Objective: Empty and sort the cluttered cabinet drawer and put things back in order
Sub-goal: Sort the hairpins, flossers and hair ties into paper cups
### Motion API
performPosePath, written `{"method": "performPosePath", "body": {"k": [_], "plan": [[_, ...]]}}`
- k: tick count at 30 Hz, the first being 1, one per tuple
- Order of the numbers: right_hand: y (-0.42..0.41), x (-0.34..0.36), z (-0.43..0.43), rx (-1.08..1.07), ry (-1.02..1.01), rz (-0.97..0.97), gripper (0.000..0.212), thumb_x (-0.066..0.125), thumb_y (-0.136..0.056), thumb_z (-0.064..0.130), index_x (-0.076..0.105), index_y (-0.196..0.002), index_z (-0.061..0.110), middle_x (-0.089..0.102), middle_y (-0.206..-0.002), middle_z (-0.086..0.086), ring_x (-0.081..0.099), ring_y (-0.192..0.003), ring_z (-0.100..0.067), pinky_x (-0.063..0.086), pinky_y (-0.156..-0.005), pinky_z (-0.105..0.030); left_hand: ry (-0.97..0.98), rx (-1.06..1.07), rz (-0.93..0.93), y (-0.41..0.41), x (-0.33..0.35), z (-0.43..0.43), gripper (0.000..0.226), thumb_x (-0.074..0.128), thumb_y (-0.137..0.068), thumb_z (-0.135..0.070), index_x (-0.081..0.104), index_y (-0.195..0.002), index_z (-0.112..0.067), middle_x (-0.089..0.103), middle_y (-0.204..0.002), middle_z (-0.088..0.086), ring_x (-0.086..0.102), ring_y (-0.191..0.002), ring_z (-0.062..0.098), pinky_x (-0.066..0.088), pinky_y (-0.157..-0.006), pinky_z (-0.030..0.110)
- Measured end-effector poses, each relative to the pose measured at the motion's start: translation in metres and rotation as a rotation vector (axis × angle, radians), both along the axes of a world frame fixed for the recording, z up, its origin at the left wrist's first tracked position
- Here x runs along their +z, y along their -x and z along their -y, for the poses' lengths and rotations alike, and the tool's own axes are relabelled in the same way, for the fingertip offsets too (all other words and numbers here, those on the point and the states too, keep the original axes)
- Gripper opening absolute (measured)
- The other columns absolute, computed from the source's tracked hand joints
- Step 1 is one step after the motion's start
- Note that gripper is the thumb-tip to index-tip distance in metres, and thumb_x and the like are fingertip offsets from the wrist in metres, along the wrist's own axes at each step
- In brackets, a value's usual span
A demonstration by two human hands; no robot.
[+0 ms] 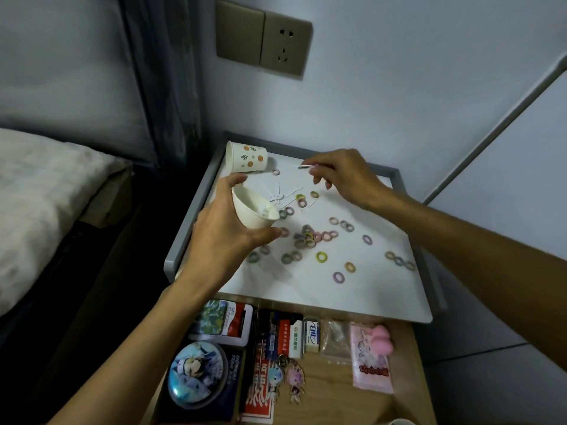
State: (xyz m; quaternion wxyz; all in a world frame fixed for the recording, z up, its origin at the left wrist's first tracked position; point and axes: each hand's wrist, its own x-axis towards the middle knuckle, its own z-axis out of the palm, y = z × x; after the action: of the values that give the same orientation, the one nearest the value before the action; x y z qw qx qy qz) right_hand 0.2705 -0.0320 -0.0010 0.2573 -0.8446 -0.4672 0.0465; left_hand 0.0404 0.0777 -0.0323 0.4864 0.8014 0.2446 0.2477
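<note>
My left hand (228, 237) grips a plain white paper cup (253, 208) tilted over the white cabinet top (352, 283), with white bits inside it. My right hand (343, 174) pinches a small thin white stick (303, 166) above the back of the top. Several small white picks (280, 191) lie in a loose heap beside the cup. Several coloured hair rings (310, 237) are scattered across the top. A second paper cup (245, 157) with orange dots lies on its side at the back left. Below, the open drawer (402, 375) holds sorted items.
In the drawer lie a round anime tin (196, 372), card boxes (228, 322), an eraser (311, 334), keychains (294, 378), a clear bag (337, 338) and a pink packet (371, 363). A bed (43, 204) stands left. A wall socket (264, 38) is above. The top has a grey raised rim (190, 216).
</note>
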Motion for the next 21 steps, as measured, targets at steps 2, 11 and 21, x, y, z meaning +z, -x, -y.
{"method": "performPosePath", "body": {"k": [2,11,21], "plan": [[0.012,0.024,-0.004,0.108,0.022,-0.002,0.023,0.063,-0.094,0.017,0.073,-0.115,0.017,0.068,-0.077,0.010,0.056,-0.057,-0.003,0.044,-0.065,-0.016,-0.020,0.003,-0.023,-0.002,-0.001,0.003,0.094,0.091,-0.060,-0.036,0.039,-0.137,-0.032,0.057,-0.117,-0.005,0.060,-0.102,0.020,0.058,-0.077,0.044],[0.080,0.047,-0.030,0.646,0.356,0.190,0.017,0.066,-0.090,0.017,0.075,-0.104,0.019,0.066,-0.088,0.013,0.058,-0.075,0.004,0.039,-0.069,-0.010,-0.019,-0.023,-0.036,-0.006,-0.003,0.009,0.093,0.091,-0.062,-0.031,0.037,-0.138,-0.034,0.066,-0.109,-0.010,0.063,-0.104,0.020,0.054,-0.086,0.050],[0.013,0.015,-0.020,0.173,0.126,-0.127,0.013,0.067,-0.092,0.017,0.073,-0.102,0.021,0.072,-0.093,0.009,0.067,-0.082,-0.002,0.050,-0.071,-0.017,-0.018,0.022,-0.013,-0.004,-0.002,0.003,0.091,0.092,-0.058,-0.035,0.042,-0.135,-0.033,0.063,-0.115,-0.004,0.061,-0.100,0.020,0.055,-0.082,0.044]]}}
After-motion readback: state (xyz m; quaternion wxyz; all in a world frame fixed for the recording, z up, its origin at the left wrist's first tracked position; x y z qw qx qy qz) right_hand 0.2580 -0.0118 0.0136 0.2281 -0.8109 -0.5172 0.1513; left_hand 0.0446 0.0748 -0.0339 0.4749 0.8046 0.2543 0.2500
